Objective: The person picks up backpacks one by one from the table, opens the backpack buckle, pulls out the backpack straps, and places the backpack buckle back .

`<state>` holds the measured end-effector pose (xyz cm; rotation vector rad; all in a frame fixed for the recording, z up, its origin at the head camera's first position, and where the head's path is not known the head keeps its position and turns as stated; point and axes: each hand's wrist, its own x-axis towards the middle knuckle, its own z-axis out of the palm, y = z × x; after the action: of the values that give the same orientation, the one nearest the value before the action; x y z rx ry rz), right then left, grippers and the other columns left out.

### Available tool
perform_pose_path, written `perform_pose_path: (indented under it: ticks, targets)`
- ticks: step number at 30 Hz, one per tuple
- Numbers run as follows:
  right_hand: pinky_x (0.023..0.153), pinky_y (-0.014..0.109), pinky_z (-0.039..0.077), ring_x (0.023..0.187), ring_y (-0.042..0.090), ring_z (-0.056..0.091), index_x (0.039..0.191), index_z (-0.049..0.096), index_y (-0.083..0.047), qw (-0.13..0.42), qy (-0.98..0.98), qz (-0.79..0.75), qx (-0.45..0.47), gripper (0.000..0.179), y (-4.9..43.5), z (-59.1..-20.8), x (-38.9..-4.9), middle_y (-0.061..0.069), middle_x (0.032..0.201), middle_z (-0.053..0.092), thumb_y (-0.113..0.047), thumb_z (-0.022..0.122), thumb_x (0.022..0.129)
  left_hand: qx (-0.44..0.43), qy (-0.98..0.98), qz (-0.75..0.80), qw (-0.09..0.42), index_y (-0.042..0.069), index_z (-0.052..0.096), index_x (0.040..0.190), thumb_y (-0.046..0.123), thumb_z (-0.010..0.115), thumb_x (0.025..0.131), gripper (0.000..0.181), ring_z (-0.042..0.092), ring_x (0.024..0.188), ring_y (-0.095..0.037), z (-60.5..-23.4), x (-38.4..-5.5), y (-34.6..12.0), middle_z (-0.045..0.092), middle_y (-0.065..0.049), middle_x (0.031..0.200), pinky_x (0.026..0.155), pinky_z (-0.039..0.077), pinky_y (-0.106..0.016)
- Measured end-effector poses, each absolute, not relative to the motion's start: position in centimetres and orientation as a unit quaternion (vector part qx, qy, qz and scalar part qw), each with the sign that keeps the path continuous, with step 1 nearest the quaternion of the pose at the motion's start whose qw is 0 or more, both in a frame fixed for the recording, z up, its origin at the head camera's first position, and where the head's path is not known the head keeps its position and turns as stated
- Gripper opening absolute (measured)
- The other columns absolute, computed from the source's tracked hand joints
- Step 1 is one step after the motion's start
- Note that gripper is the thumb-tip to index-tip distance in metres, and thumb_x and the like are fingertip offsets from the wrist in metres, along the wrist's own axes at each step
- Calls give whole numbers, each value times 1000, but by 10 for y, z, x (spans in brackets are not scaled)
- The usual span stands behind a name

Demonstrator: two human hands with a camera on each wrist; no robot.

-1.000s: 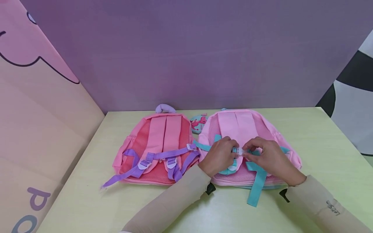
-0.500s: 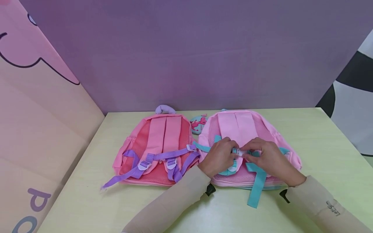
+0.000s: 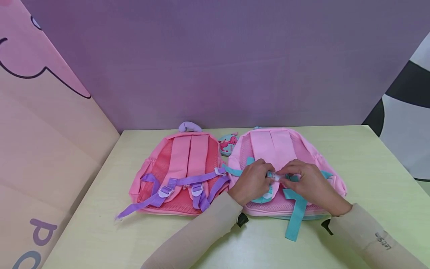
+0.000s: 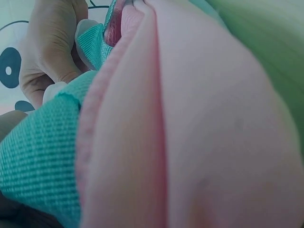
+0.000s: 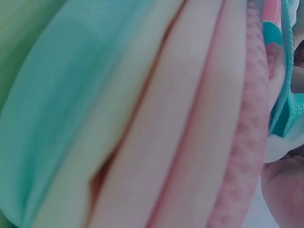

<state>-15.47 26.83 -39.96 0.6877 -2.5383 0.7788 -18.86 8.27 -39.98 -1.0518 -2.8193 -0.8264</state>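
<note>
I watch the left hand [image 3: 252, 181] and right hand [image 3: 308, 183] pinch opposite ends of a small white plastic buckle [image 3: 276, 177], seemingly to keep it in line. It sits over the light-pink, mesh-backed fabric backpack [image 3: 282, 144], laid straps-up on the pale tabletop [image 3: 100, 239], probably so the turquoise woven straps [image 3: 295, 220] lie within reach.

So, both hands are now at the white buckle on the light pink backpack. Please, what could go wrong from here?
The left hand and right hand have their fingertips close together at the white buckle, so one might get pinched.

The turquoise strap reaches towards the purple strap of the coral backpack; pulling could perhaps tangle them.

The loose turquoise end hangs below the right hand and might get caught.
</note>
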Motion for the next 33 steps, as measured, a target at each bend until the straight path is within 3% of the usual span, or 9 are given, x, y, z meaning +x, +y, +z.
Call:
perform_pose_path:
  ticks: [10, 19, 33]
  targets:
    - [66, 26, 51, 79, 12, 60, 85, 75, -12, 189, -907, 284, 245, 26, 269, -399, -154, -7, 87, 66, 0, 85, 65, -341, -903, -261, 17, 12, 69, 109, 18, 72, 84, 26, 48, 74, -3, -400, -188, 83, 57, 4, 92, 64, 39, -12]
    - [68, 19, 46, 79, 9, 58, 82, 74, -15, 190, -901, 300, 249, 24, 270, -400, -155, -11, 86, 64, 1, 83, 67, -347, -899, -266, 27, 11, 69, 106, 15, 71, 84, 23, 48, 73, -3, -401, -189, 83, 57, 4, 89, 62, 37, -12]
    - [67, 18, 46, 80, 7, 58, 81, 75, -14, 186, -903, 297, 247, 23, 271, -402, -155, -11, 85, 64, 1, 83, 65, -347, -898, -270, 26, 11, 70, 106, 15, 71, 84, 23, 49, 73, -3, -401, -189, 84, 58, 3, 90, 63, 38, -12]
